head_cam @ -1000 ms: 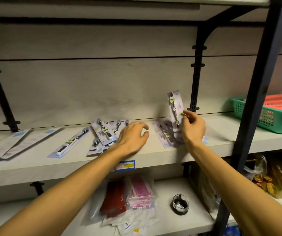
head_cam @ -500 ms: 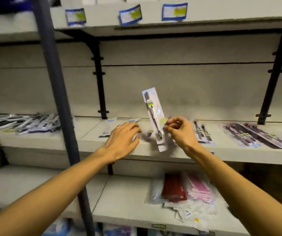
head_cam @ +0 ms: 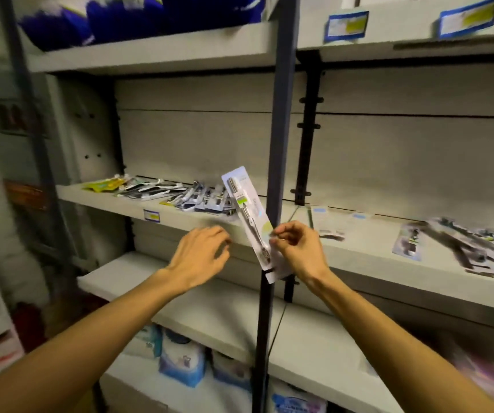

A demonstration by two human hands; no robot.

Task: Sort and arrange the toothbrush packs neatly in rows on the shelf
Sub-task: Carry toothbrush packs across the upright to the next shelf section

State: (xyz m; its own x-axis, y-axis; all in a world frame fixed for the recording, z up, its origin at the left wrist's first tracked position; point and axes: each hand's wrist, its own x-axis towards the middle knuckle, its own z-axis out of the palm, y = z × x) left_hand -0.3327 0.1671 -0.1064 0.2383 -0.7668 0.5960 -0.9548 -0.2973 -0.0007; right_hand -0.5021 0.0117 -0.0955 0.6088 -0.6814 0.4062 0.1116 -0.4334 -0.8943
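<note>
Carried leftward from the right-hand bay, a toothbrush pack [head_cam: 250, 223] is pinched at its lower edge by the right hand [head_cam: 298, 248]; the left hand [head_cam: 201, 254] hovers spread near the shelf's front edge [head_cam: 180, 220]. Light, stiff card, likely best held by its edges.

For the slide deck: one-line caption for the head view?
Right hand pinches a toothbrush pack upright before the shelf; left hand reaches, empty.
</note>
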